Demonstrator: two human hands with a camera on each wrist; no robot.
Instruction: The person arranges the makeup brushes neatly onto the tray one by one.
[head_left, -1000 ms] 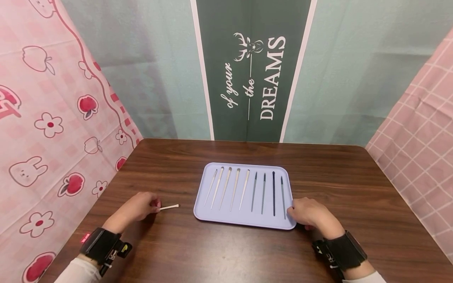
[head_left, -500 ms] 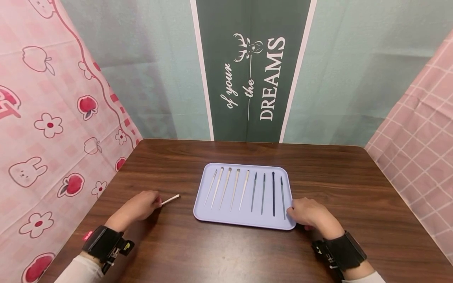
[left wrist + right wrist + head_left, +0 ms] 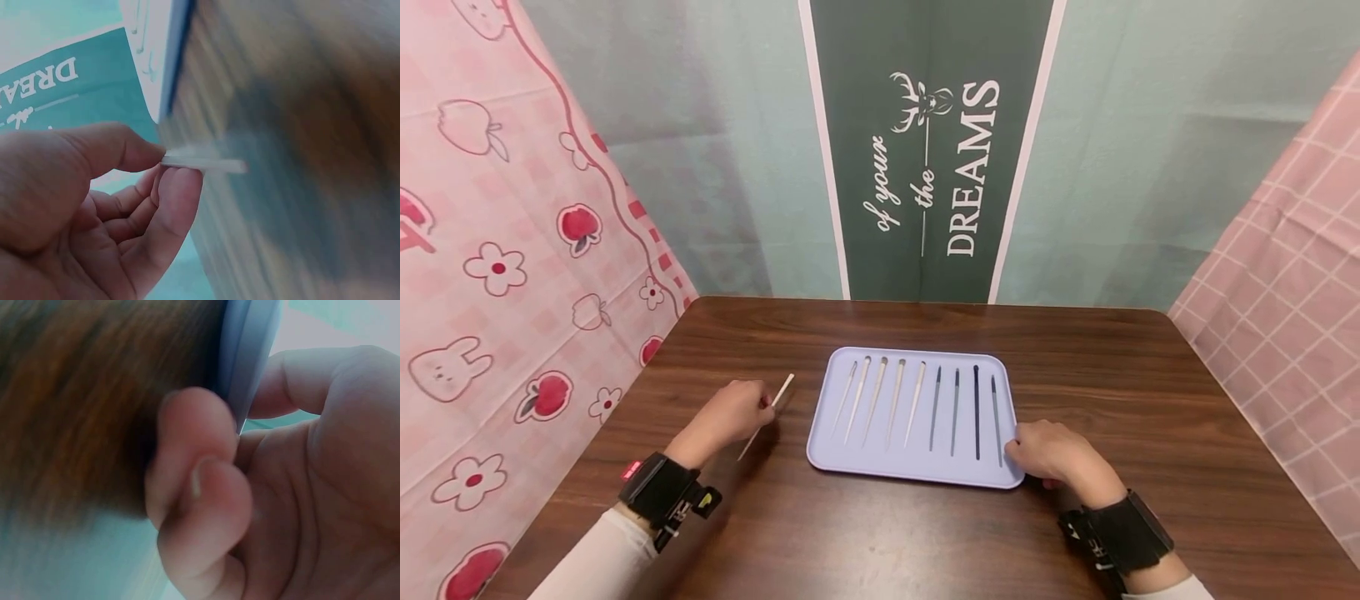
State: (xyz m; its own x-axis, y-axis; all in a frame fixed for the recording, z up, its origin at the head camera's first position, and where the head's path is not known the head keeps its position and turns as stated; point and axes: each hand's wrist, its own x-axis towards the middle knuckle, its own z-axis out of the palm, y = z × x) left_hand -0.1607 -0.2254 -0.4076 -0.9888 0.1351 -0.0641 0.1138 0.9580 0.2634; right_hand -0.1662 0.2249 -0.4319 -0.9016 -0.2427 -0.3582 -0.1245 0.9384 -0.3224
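Observation:
My left hand (image 3: pixel 739 412), left of the tray in the head view, pinches a slim, pale makeup brush (image 3: pixel 783 389) between thumb and fingertips. The brush slants across the hand, its end pointing away from me and a thin tail showing nearer me. Close up, a blurred pale end (image 3: pixel 219 165) of it juts past the fingertips. My right hand (image 3: pixel 1054 452) holds the lavender tray (image 3: pixel 850 462) by its near right corner. In the right wrist view the tray's rim (image 3: pixel 249 362) runs between the thumb and the curled fingers.
On the tray several makeup brushes lie side by side: pale-handled brushes (image 3: pixel 895 404) on the left, dark brushes (image 3: pixel 956 412) on the right. The brown wooden table (image 3: pixel 880 533) ends at a green curtain (image 3: pixel 760 167). Pink patterned cloths (image 3: pixel 542 275) hang on both sides.
The left hand has moved right and away from me, closer to the tray. The brush has swung steeper and shows more of its length. The right hand stays at the tray corner.

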